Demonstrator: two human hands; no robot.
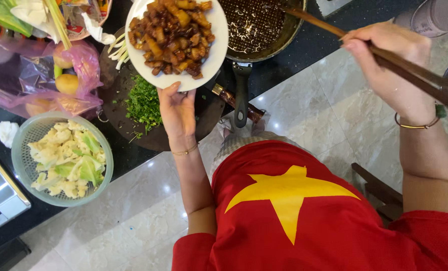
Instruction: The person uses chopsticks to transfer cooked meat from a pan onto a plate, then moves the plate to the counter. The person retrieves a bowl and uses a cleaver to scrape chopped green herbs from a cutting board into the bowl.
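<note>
**Plate of browned meat, held over the counter**

- White plate (pixel 211 62): held up by the left hand (pixel 177 113), which grips its near rim from below, thumb on the rim and fingers hidden under it. The plate is seen above the hand in the frame, over the dark round cutting board (pixel 114 113) and just beside the pan.
- Glazed brown meat pieces (pixel 173 35): heaped on the plate, filling most of it.
- Wooden chopsticks (pixel 384 57): clasped in the right hand (pixel 384 65), fingers closed around the shafts; the tips reach into the pan, well apart from the plate.
- Dark frying pan (pixel 256 27): set on the black counter (pixel 314 40), coated in bubbling brown sauce, its handle (pixel 241 95) pointing toward the person.
- Chopped green herbs (pixel 143 103): piled on the cutting board, just left of the left hand.
- Pale green colander (pixel 21 150): holds cauliflower and cabbage pieces (pixel 68 160), at the left of the counter.
- Pink plastic bag (pixel 43 75): contains round yellowish vegetables, at upper left.
- Thin bracelets are worn on both wrists.
</note>
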